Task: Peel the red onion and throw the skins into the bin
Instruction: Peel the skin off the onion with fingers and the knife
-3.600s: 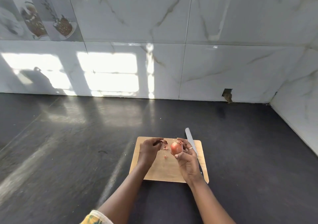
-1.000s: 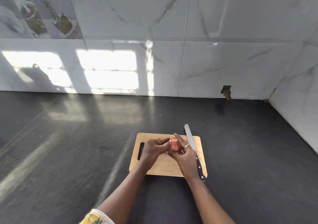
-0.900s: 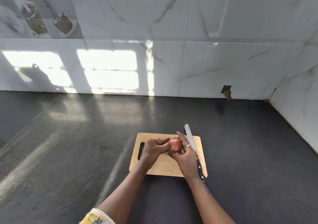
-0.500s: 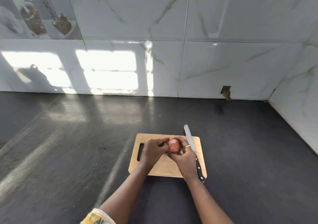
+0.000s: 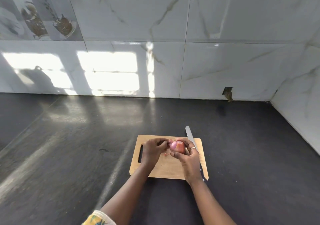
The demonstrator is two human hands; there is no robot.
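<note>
A small red onion (image 5: 177, 146) is held just above the wooden cutting board (image 5: 166, 169). Its left side shows pale purple flesh and its right side still carries reddish-brown skin. My right hand (image 5: 189, 157) grips the onion from the right and below, thumb under it. My left hand (image 5: 153, 149) sits against the onion's left side, its fingertips pinching skin at the onion's top left. A small scrap of skin (image 5: 166, 154) lies on the board under the onion. No bin is in view.
A knife (image 5: 191, 138) lies along the board's right edge, blade pointing away from me and handle mostly hidden by my right wrist. The board sits on a dark countertop (image 5: 69, 147), with tiled walls behind and at the right.
The hands stayed close together on the onion over the last second. More pale purple flesh now shows on the onion's left side. Earlier, my left hand was apart from the onion over the board.
</note>
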